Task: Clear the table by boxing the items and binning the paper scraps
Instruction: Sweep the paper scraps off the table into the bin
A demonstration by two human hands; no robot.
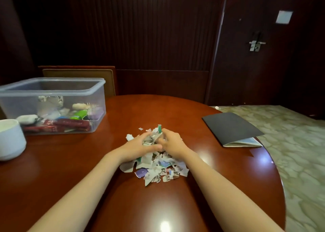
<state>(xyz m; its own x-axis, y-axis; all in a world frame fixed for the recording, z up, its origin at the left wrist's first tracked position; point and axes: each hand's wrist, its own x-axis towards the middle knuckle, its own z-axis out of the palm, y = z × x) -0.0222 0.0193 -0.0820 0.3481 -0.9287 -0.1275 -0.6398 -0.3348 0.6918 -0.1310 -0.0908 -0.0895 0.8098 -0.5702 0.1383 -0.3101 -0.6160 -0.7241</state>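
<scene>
Paper scraps (pixel 154 168) were heaped mid-table (pixel 70 161), a bunch at the heap's far side was gripped by left hand (pixel 138 148) and right hand (pixel 172 143), fingers curled, clear box (pixel 52 89) of items was noted far left, white bowls (pixel 10 138) just near of it, black folder (pixel 230 126) at right.

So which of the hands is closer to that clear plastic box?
Left. The left hand grips the paper scraps on the pile's box-facing side, with the clear plastic box off to its left. The right hand grips them on the other side, farther away.
</scene>
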